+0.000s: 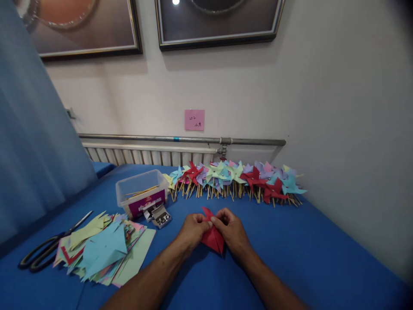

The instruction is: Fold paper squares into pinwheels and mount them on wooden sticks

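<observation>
A red paper pinwheel, partly folded, is held between my two hands above the blue table. My left hand pinches its left side with thumb and fingers. From the right, my right hand grips it near the middle, the thumb tips of both hands almost meeting there. One red point sticks up between the hands, and a wider cut part hangs below them. My fingers hide the centre of the paper. No stick shows on it.
Finished pinwheels on sticks lie in a long row along the wall. Left of my hands are a clear plastic box with sticks, a small open box of metal pins, a pile of cut paper and black-handled scissors.
</observation>
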The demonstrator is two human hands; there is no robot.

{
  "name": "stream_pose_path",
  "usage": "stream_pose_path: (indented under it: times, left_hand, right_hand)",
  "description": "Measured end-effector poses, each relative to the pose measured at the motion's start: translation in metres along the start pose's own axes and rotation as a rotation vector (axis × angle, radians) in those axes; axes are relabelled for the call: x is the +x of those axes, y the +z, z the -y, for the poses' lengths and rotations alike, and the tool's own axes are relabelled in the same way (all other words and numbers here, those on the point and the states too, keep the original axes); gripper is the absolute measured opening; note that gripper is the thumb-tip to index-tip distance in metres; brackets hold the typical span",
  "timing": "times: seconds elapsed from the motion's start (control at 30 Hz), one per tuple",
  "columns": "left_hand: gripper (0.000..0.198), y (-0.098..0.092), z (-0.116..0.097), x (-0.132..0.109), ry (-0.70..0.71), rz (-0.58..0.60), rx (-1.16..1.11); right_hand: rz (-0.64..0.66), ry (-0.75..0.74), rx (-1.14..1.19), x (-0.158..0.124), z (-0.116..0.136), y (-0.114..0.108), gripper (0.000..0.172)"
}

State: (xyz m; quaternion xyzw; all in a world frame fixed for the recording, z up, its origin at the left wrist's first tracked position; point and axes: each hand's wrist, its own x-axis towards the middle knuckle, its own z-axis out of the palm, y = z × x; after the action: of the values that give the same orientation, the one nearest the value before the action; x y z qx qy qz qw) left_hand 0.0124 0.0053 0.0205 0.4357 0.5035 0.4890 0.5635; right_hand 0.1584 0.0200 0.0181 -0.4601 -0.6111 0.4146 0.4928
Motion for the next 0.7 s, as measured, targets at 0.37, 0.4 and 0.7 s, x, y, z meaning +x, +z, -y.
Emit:
stream_pose_path:
  times: [0.37,0.4,0.7]
  left_hand:
    - [0.032,-0.0003,0.0007,-0.0013,0.000,0.015,-0.027]
    - [0.033,0.0000,0.0007,-0.0012,-0.001,0.012,-0.029]
    - [0.031,0.0003,-0.0010,-0.0018,-0.002,-0.007,-0.024]
  right_hand:
    - [-0.028,0.008,0.009,0.0010,-0.0002,0.0001,0.025]
    - [-0.033,0.011,0.012,0.0009,-0.0002,0.0004,0.026]
    - [-0.078,0.040,0.121,0.0027,-0.0006,0.0019,0.028]
